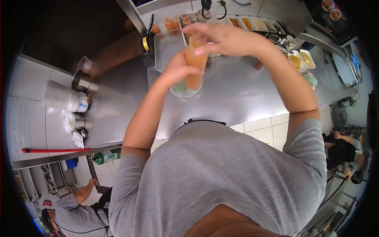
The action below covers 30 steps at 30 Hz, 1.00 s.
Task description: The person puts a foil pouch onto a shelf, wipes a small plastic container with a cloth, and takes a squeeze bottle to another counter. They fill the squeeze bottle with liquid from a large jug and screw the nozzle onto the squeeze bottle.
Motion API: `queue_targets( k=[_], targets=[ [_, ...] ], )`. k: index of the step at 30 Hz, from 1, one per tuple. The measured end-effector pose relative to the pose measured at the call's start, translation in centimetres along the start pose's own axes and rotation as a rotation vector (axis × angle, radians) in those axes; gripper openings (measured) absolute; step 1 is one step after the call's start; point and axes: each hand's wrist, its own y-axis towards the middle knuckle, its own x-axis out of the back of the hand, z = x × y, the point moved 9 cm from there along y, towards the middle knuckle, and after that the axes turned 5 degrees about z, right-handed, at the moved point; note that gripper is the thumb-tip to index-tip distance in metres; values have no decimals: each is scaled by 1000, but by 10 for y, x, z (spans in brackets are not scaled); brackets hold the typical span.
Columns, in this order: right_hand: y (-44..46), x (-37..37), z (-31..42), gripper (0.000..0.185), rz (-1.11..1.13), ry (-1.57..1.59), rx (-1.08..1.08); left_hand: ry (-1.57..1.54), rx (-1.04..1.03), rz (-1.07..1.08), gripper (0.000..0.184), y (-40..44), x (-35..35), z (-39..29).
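My left hand [178, 70] is wrapped round the body of a squeeze bottle [194, 65] filled with an orange sauce. The bottle is held nearly upright. My right hand [223, 38] curls over its top, with the thumb against the neck and the fingers bent round the upper end. Those fingers are slightly blurred and partly hide the top. Below the bottle, a clear round container [182, 93] with pale green bits stands on the steel counter [233, 93]. Behind the hands is a clear plastic basket [166, 43].
Orange-filled bottles [169, 24] and a row of ingredient trays [248, 23] line the back. White dishes with yellow food [307, 59] and a green cloth [310, 80] sit right. Left are metal pots [82, 81] and stacked plastic containers [65, 96]. Co-workers [79, 213] are at both sides.
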Motion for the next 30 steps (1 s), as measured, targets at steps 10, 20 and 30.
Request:
queue_targets(
  k=[10, 20, 30],
  targets=[
    [-8, -52, -11, 52, 207, 135, -32, 9, 85, 255, 57, -27, 0, 14],
    [-30, -56, -39, 46, -349, 407, -217, 772, -173, -339, 58, -14, 61, -35],
    [-117, -79, -124, 34, -427, 482, -554, -515, -392, -756, 60, 125, 165, 48]
  ],
)
